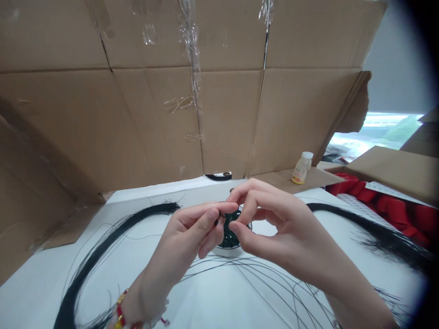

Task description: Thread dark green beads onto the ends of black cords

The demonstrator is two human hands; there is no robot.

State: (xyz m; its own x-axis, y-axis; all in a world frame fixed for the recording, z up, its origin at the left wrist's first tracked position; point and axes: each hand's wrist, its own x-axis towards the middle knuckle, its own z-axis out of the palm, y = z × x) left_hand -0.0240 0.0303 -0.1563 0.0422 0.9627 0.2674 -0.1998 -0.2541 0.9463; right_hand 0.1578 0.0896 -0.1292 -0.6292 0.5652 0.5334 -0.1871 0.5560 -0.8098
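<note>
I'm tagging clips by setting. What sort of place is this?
Probably a handcraft workstation, perhaps in a workshop: a white table bears curved bundles of black strands and a bowl of small dark green pieces, with cardboard standing behind as a screen.

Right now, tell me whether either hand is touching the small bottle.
No: the left hand and right hand are close together by the dish, while the small bottle stands apart on cardboard.

Taped cardboard (154, 123) backs the white table (41, 283), a bright window (384, 121) beyond at right
</note>
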